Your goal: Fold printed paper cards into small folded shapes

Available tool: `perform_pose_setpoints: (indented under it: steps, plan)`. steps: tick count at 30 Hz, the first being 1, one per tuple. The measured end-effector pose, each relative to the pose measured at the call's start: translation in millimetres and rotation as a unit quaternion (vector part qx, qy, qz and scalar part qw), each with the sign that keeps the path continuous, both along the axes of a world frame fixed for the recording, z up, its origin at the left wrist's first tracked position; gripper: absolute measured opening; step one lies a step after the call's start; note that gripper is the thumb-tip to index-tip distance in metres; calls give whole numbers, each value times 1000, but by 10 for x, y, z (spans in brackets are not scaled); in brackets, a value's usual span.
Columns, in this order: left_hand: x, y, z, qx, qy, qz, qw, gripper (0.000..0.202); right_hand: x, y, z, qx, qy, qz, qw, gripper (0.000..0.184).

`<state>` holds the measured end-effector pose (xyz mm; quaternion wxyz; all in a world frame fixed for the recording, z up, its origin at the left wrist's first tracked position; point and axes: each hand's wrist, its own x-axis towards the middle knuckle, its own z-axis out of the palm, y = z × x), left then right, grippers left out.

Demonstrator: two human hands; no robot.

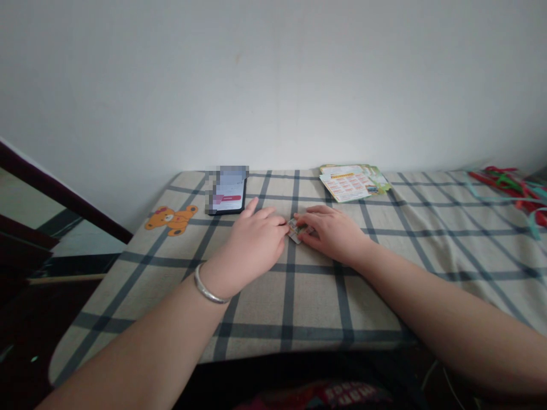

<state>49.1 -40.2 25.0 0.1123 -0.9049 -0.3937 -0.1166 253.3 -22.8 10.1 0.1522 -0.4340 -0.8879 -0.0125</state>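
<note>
A small piece of printed paper (294, 235), apparently folded, lies on the checked tablecloth (265, 313) between my two hands. My left hand (256, 242), a silver bangle at its wrist, has its fingertips and thumb closed at the paper's left edge, while one finger stretches out toward the phone. From the other side, my right hand (333, 233) grips the paper with bent fingers and covers much of it. How the paper is folded underneath is hidden.
A phone (228, 196) with a lit, partly blurred screen lies beyond my left hand. Printed leaflets (348, 185) are stacked near the wall. An orange bear figure (171, 219) is at the left. Coloured ribbons (508, 191) lie at the far right.
</note>
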Motion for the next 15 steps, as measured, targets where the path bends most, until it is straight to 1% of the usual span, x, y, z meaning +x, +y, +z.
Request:
perform_pose_setpoints:
  steps: [5,11,15]
  plan:
    - [-7,-5,-14,11,-11,1,1000,25,22,12,6,-10,11,1,1000,37]
    - [-14,87,-26,1,-52,43,998,19,34,21,24,-20,12,7,1000,37]
    - [-46,148,-22,-11,-56,30,998,20,53,29,6,-21,16,27,999,37]
